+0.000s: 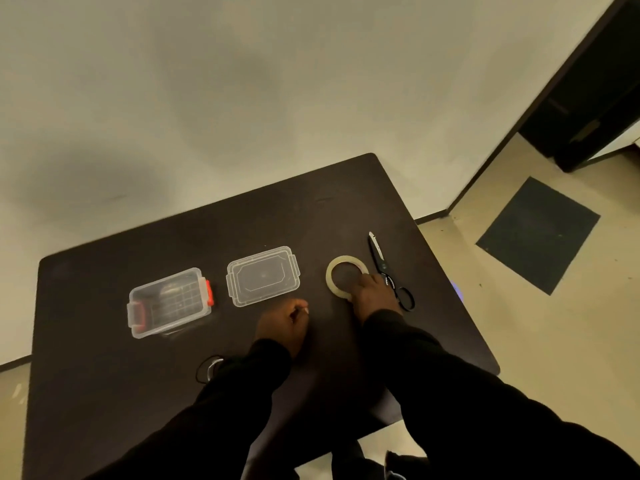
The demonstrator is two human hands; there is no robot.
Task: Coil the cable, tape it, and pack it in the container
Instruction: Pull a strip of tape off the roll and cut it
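Note:
A black cable (pixel 207 368) lies looped on the dark table (pixel 104 393) near the front, partly hidden under my left sleeve. The clear container (pixel 169 303) with red latches stands open at the left. Its clear lid (pixel 263 276) lies flat to its right. My left hand (pixel 284 325) rests on the table just in front of the lid with its fingers curled in; nothing shows in it. My right hand (pixel 372 294) lies over the near right rim of the tape roll (pixel 334 271), fingers on it.
Black-handled scissors (pixel 382 265) lie just right of the tape roll, blades pointing away, handles beside my right hand. The table's right edge runs close behind them. A dark mat (pixel 538 233) lies on the floor to the right.

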